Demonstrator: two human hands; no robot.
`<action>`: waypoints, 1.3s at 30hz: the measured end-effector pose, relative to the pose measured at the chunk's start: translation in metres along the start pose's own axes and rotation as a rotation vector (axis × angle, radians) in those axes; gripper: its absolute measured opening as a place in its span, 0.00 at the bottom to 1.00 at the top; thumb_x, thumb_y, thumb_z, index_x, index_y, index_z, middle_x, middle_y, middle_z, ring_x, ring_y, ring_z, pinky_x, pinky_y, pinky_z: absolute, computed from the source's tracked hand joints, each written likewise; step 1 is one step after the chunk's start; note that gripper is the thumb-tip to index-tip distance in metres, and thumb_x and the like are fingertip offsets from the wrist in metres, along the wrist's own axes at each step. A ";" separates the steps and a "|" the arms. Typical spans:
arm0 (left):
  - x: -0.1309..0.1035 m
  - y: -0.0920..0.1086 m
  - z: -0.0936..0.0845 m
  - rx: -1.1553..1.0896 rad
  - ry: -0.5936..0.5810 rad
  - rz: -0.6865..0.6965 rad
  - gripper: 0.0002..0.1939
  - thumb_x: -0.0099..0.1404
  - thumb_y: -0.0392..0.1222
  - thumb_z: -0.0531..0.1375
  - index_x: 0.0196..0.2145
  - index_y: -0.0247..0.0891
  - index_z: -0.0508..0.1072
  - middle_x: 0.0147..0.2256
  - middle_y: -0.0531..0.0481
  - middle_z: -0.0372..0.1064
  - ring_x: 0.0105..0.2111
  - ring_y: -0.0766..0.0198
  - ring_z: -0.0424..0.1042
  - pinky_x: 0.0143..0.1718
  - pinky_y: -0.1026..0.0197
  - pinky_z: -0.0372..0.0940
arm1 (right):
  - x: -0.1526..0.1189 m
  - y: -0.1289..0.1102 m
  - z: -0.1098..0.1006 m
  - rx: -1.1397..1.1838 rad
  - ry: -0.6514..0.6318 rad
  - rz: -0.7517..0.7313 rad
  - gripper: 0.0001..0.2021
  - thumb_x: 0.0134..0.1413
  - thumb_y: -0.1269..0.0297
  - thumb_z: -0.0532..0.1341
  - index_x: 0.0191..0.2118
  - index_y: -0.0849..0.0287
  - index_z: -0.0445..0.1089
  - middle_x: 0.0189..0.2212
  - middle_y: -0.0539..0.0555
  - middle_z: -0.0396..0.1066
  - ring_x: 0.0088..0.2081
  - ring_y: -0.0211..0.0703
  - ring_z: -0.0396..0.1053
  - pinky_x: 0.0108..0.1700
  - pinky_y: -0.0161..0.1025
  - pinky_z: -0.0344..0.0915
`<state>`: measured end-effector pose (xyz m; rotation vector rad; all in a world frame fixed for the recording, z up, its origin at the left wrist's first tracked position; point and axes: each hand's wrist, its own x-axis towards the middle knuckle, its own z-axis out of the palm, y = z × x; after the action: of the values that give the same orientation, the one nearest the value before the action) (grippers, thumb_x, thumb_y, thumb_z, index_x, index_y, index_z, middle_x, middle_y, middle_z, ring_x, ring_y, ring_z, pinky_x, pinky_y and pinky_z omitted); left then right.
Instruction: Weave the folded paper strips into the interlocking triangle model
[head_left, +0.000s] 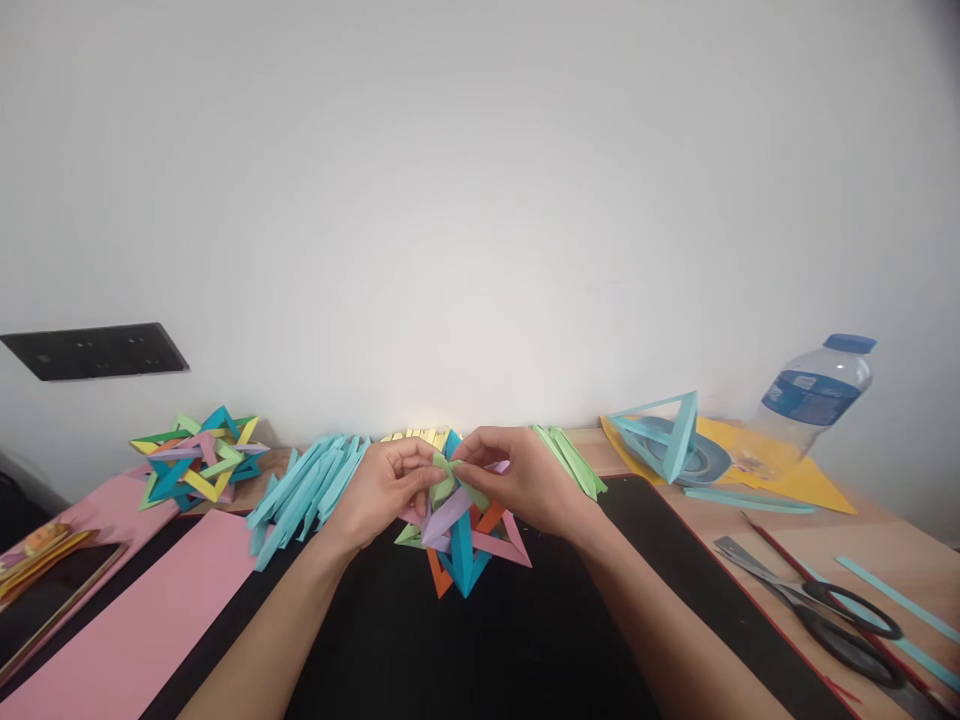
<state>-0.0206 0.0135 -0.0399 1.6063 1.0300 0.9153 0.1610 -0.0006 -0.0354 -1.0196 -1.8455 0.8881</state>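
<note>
Both forearms [292, 600] reach over a black mat [472, 660] to the left hand [382, 485] and right hand [525, 475], close together, pinching green paper [442, 487] on a multicoloured paper star [463, 545] between them. Tucking a joint seems the step in hand; the next move probably calls for exact pressure, though the hands partly hide the spot. Blue strips [307, 500] crowd the left hand, green strips [571, 460] the right; scissors [796, 595] lie farther right.

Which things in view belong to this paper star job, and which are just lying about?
Likely in the job: paper star, green folded strips, light blue folded strips, yellow folded strips.
Probably just lying about: water bottle, scissors (not in use), yellow sheet.
</note>
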 end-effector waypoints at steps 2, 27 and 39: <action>0.000 -0.001 -0.001 -0.016 -0.003 -0.003 0.09 0.54 0.42 0.64 0.28 0.36 0.68 0.16 0.58 0.64 0.14 0.71 0.63 0.18 0.67 0.60 | 0.000 -0.001 0.000 0.005 -0.002 0.005 0.04 0.51 0.68 0.59 0.29 0.59 0.71 0.25 0.50 0.73 0.26 0.37 0.68 0.30 0.34 0.65; -0.005 0.002 -0.004 0.130 0.008 -0.036 0.16 0.58 0.51 0.61 0.26 0.34 0.73 0.14 0.55 0.62 0.16 0.70 0.63 0.18 0.68 0.62 | 0.002 0.001 -0.006 0.086 -0.029 0.026 0.02 0.49 0.71 0.60 0.30 0.59 0.71 0.25 0.50 0.73 0.29 0.38 0.71 0.34 0.36 0.68; -0.007 0.004 -0.005 0.231 -0.016 0.016 0.16 0.60 0.52 0.59 0.26 0.35 0.74 0.14 0.56 0.60 0.16 0.70 0.61 0.19 0.69 0.59 | 0.001 0.000 -0.004 0.097 -0.073 0.049 0.04 0.49 0.72 0.60 0.33 0.60 0.70 0.22 0.48 0.71 0.26 0.36 0.67 0.32 0.35 0.65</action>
<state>-0.0266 0.0077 -0.0360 1.8115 1.1465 0.8149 0.1645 0.0006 -0.0331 -0.9874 -1.8251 1.0467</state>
